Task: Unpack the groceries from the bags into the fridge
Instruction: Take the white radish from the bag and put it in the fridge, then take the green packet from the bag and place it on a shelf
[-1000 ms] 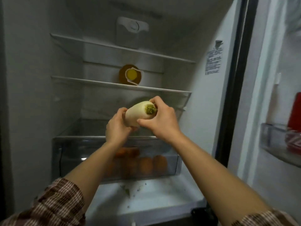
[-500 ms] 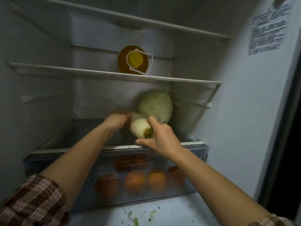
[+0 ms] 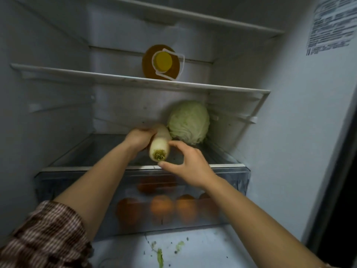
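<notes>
Just left of the cabbage point(image 3: 190, 122), L hand point(image 3: 138, 138) grips the daikon point(image 3: 159, 147) at its far end; R hand point(image 3: 187, 163) loosely pinches the cut end. Lay it flat alongside, w/o shoving the cabbage.

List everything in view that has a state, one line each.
white radish, held in both hands, cut end toward the camera
left hand, grips the radish's far part
right hand, pinches its cut end
cabbage, resting behind and right of the radish
oil bottle, lying on its side on the glass shelf, capped
crisper drawer, closed, oranges inside
</notes>
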Demonstrator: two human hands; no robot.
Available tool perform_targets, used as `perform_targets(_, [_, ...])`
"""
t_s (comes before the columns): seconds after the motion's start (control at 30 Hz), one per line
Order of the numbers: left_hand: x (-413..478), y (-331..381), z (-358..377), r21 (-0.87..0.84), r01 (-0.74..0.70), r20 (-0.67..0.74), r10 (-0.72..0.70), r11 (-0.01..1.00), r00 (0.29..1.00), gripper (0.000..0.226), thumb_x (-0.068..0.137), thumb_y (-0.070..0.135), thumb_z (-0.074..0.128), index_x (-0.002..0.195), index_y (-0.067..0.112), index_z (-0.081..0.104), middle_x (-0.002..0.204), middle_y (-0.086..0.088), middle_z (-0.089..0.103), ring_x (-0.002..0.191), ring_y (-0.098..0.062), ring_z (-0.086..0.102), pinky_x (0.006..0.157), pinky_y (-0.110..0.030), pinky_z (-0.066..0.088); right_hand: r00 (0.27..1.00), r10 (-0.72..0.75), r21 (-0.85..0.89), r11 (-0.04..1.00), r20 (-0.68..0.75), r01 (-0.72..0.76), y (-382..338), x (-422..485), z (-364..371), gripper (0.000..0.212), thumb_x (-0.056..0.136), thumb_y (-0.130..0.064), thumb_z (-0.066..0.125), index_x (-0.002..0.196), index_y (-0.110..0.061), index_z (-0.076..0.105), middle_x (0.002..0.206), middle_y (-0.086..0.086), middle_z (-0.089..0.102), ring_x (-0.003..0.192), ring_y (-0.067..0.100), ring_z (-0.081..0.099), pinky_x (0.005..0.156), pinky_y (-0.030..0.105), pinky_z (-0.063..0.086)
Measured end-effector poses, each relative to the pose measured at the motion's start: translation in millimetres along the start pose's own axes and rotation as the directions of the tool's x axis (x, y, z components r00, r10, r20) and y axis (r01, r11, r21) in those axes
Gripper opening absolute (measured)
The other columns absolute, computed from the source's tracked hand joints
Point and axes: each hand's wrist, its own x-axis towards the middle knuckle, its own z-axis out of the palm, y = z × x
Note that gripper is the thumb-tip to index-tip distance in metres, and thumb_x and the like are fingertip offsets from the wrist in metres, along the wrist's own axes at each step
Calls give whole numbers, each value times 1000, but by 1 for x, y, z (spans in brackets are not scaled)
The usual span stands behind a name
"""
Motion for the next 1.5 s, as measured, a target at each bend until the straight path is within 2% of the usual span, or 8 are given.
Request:
perform_targets(0.1, [-23, 0, -9, -118, 60, -70, -68, 991, 995, 9, 91, 19, 57, 89, 15, 64, 97, -14, 66, 91, -28, 61, 79, -38, 49, 999, 21, 49, 999, -29, -19, -7, -19, -9, 77, 74, -51, 76, 138, -21, 46, 136, 0, 56, 125, 14, 50, 99, 27, 41])
perform_targets(0.27, [-95, 6, -20, -77, -9, -206, -7, 997, 979, 24, 92, 18, 59, 105, 1, 71, 87, -13, 68, 88, -25, 62, 75, -33, 46, 995, -13, 41, 999, -94, 17, -29, -64, -26, 58, 75, -42, 79, 122, -15, 57, 119, 2, 64, 110, 16, 58, 91, 30, 47])
perform_targets(0.37, [-161, 8, -25, 44, -41, -287, 52, 998, 956, 22, 92, 17, 58, 104, 6, 72, 106, -16, 70, 103, -28, 64, 81, -31, 48, 997, -35, 28, 999, -65, 37, -47, -106, -32, 49, 78, -40, 77, 117, -16, 60, 116, 1, 64, 105, 17, 59, 86, 27, 44])
perform_targets(0.53, [-303, -4, -40, 262, -32, -367, 131, 965, 921, 22, 91, 16, 53, 102, 17, 71, 95, -5, 70, 84, -21, 63, 69, -25, 43, 995, -98, 95, 991, 6, 97, -85, -200, -36, 37, 79, -35, 75, 109, -19, 61, 106, -2, 65, 98, 16, 59, 81, 30, 47])
perform_targets(0.77, [-495, -7, -79, 445, 82, -440, 138, 892, 888, 22, 87, 13, 55, 101, 17, 72, 92, 2, 71, 88, -11, 64, 76, -19, 42, 951, -212, 164, 970, 226, 178, -165, -312, -28, 35, 83, -35, 70, 113, -18, 61, 113, -2, 63, 99, 14, 57, 84, 32, 49])
perform_targets(1.03, [-678, -21, -182, 521, 358, -633, 68, 775, 771, 26, 87, 15, 54, 109, 18, 67, 109, -1, 68, 98, -20, 62, 86, -31, 48, 801, -458, 295, 884, 384, 364, -305, -411, 8, 36, 83, -31, 69, 114, -14, 61, 118, 1, 63, 107, 20, 59, 89, 35, 48])
perform_targets(1.17, [-778, -23, -244, 555, 520, -710, 44, 650, 703, 29, 88, 17, 53, 115, 16, 64, 115, -6, 66, 102, -24, 60, 87, -31, 46, 693, -566, 371, 822, 447, 432, -388, -470, 39, 41, 83, -34, 69, 118, -13, 60, 121, 0, 62, 106, 21, 59, 84, 28, 44])
perform_targets(1.5, [-1080, -21, -394, 512, 802, -840, -16, 309, 543, 32, 90, 25, 50, 120, 18, 60, 119, -4, 61, 108, -25, 55, 87, -40, 51, 458, -733, 509, 680, 503, 528, -648, -682, 101, 35, 82, -40, 65, 107, -17, 59, 110, 3, 61, 102, 25, 58, 83, 39, 48])
